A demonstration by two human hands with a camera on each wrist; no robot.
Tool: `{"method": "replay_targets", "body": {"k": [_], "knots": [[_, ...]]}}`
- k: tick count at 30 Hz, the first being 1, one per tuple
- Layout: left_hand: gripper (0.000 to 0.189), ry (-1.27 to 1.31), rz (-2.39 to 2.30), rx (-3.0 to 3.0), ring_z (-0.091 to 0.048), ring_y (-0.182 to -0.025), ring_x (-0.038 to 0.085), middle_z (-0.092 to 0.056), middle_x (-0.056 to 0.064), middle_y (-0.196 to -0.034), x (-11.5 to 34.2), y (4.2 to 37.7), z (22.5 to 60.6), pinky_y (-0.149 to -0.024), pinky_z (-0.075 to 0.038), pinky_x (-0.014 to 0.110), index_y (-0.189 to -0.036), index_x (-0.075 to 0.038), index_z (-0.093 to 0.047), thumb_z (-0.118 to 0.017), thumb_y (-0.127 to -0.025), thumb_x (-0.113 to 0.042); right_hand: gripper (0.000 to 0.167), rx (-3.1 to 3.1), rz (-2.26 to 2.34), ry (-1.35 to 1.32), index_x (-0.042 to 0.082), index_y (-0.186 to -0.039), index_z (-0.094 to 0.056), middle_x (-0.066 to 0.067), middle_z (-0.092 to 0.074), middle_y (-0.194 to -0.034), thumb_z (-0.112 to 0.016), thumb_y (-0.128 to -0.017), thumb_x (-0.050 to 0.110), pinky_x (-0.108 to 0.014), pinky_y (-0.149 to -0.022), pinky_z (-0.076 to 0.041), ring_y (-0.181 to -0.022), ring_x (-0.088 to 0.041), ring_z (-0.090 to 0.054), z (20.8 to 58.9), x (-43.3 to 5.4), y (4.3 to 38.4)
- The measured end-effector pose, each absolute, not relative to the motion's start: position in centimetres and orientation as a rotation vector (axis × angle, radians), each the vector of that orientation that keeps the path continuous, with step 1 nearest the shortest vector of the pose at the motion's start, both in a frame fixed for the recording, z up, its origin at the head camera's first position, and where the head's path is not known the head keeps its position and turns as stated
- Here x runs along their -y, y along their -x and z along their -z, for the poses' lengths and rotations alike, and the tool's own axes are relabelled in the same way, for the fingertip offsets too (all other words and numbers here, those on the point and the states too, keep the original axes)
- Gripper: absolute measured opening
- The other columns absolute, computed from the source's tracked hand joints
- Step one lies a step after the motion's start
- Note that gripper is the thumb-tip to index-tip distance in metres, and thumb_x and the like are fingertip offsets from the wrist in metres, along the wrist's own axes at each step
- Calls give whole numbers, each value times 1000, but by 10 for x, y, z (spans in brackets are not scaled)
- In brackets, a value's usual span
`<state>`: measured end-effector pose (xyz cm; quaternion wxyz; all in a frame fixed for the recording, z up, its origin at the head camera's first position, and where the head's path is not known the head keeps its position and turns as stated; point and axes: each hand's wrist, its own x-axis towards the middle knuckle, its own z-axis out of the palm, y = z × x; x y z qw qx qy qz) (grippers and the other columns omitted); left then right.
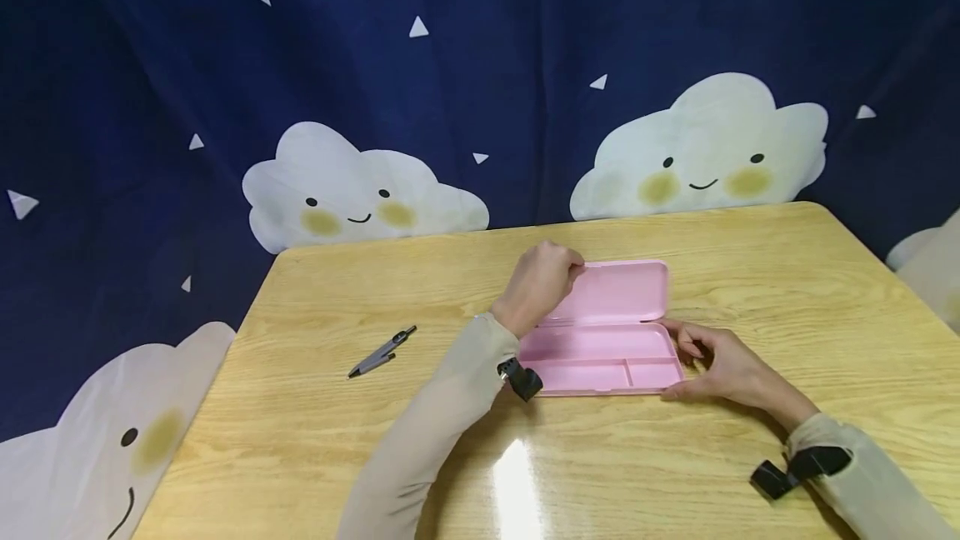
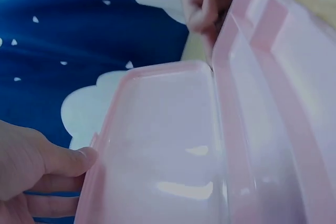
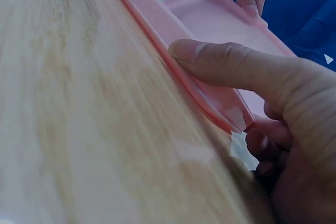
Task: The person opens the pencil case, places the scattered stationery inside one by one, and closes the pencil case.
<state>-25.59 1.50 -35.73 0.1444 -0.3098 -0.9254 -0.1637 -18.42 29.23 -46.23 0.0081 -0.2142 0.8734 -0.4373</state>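
Observation:
A pink plastic pencil case (image 1: 652, 344) lies on the table with its hinged lid (image 1: 622, 290) raised, facing me. Low dividers split its base into compartments, and nothing lies in the parts that show. My left hand (image 1: 542, 277) pinches the lid's free edge near its left side, with the thumb (image 2: 73, 161) on the inner face. At the other end, my right hand (image 1: 716, 363) grips the base, its thumb (image 3: 226, 61) on the front wall and its fingers bent around the right end. The left forearm hides the case's left end in the head view.
A slim grey-and-black pen-like tool (image 1: 381, 352) with a short side arm lies left of the case. The wooden table (image 1: 300, 457) ends at a dark blue curtain (image 1: 517, 82) printed with clouds. Black camera straps (image 1: 817, 465) sit on both wrists.

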Motion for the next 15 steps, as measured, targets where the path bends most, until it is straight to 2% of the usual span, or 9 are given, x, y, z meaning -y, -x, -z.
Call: {"method": "replay_targets", "body": {"k": [7, 11, 15], "knots": [[13, 840, 458, 2734, -61, -75, 6, -72, -5, -83, -16, 276, 367, -70, -49, 20, -87, -13, -78, -66, -91, -10, 59, -2721, 1346, 680, 11, -76, -41, -6, -58, -114, -94, -57, 28, -20, -74, -36, -95, -13, -46, 463, -293, 186], [15, 822, 486, 2771, -54, -72, 6, -68, -6, -78, -17, 286, 371, -66, -44, 19, -82, -13, -77, -66, -90, -7, 59, -2705, 1358, 686, 12, -75, -40, -8, -59, -124, -94, -57, 28, -23, -71, -37, -94, -13, -46, 463, -293, 186], [19, 811, 534, 2808, -46, -68, 9, -58, -5, -71, -20, 293, 376, -61, -36, 18, -74, -12, -73, -64, -90, -4, 58, -2697, 1365, 673, 13, -74, -40, -11, -55, -135, -94, -57, 28, -25, -66, -37, -94, -14, -46, 462, -294, 184]]}}
